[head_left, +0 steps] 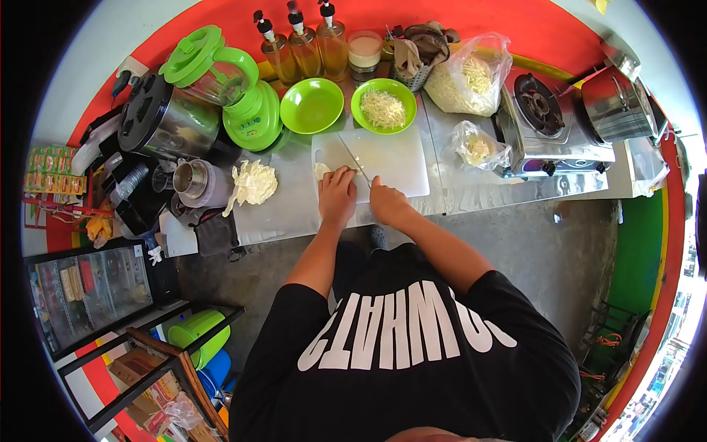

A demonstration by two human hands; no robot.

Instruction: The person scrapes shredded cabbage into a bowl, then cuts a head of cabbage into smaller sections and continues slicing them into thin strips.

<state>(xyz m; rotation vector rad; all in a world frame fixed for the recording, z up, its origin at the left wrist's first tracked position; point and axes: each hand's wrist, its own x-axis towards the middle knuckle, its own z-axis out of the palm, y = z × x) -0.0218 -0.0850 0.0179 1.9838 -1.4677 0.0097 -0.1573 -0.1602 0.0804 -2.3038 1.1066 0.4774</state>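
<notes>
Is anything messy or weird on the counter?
Nothing looks broken. A crumpled pale bundle lies loose, straight on the counter, which looks a bit untidy. A few pale bits sit scattered on the white cutting board beside the knife.

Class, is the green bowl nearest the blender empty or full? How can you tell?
Empty: the bowl nearest the blender shows its bare green inside, while the other bowl holds pale shreds.

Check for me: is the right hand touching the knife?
Touching: the head view shows the right hand gripping the knife, its blade extending over the white cutting board.
</notes>
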